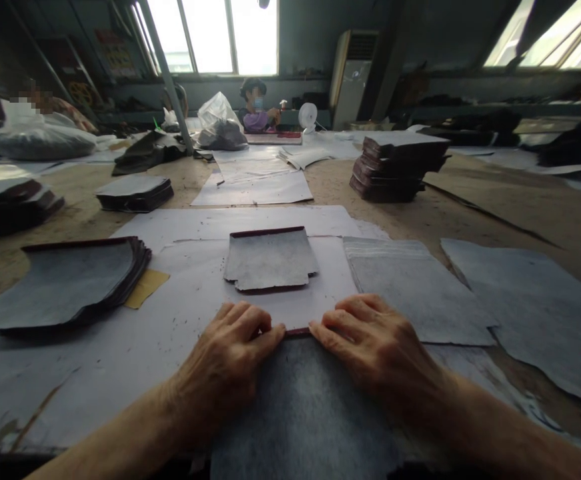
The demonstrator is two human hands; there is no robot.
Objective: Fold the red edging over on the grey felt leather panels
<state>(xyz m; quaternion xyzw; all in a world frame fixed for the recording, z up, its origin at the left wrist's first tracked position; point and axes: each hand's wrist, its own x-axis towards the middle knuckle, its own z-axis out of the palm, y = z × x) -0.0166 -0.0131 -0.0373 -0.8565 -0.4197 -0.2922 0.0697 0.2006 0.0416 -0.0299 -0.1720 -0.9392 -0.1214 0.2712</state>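
Observation:
A grey sheet [315, 407] with a dark red folded strip along its far edge lies in front of me and hangs over the near table edge. My left hand [235, 347] pinches the left part of that strip, thumb pointing inward and fingers curled. On the right part of the strip, my right hand [365, 337] presses with curled fingers. A short length of the red fold shows between the two thumbs. Just beyond the hands, a smaller grey piece [271, 260] with notched corners and a dark red far edge lies flat on white paper [180, 287].
On the left is a curled stack of grey sheets [75, 280] beside a yellow scrap [146, 288]. Layered grey sheets [410, 287] and a larger sheet [530, 300] lie right. Farther back stand a tall dark stack [398, 167], a metal pole [168, 80] and a seated co-worker [258, 113].

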